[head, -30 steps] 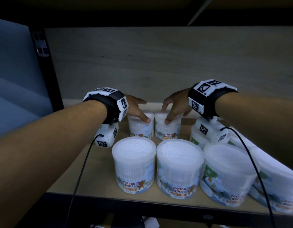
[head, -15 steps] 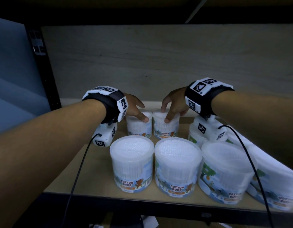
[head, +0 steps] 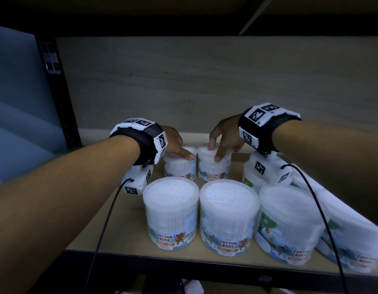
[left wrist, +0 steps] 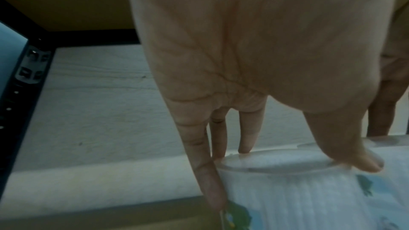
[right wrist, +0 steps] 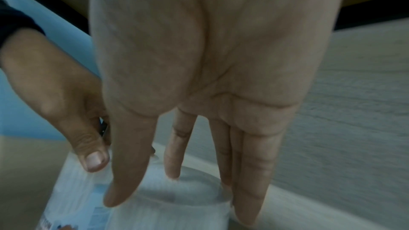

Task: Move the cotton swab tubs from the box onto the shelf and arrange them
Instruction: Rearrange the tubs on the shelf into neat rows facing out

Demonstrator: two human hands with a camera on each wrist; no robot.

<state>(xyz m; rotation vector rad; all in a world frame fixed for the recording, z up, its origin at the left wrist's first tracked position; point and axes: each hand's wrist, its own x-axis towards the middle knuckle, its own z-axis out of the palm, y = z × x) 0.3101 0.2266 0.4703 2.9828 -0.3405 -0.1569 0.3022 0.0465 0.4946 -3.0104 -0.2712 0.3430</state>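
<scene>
While both hands reach to the rear of the shelf [head: 128,211], each grip sits on its own cotton swab tub in the back row. The left hand [head: 173,143] covers the rear-left tub [head: 179,166] from above: in the left wrist view its thumb lies on the near rim of the lid, one finger runs down the left wall of the tub [left wrist: 309,198], and two more fingertips touch the far edge of the lid. The fingers are spread and wrapped round the top of the tub.

The right hand [head: 225,134] stands on the rear-right tub [head: 213,166], which touches the rear-left tub on its right side. In the right wrist view the right-hand fingers [right wrist: 250,172] point down, spread round the lid of this tub [right wrist: 168,212]; the thumb is on the near edge, the remaining fingers on the far and right sides. The left thumb shows just left of it.

In front of the rear-left tub stand two larger tubs, the front-left tub [head: 171,213] and the front-centre tub [head: 228,217], side by side and upright, labels reading COTTON BUDS. To the right of these, further tubs [head: 289,221] continue the front row, partly hidden by the right forearm. A wood-grain back panel [head: 205,81] closes the shelf behind the rear-left tub, and a black upright post [head: 56,92] stands to its left.
</scene>
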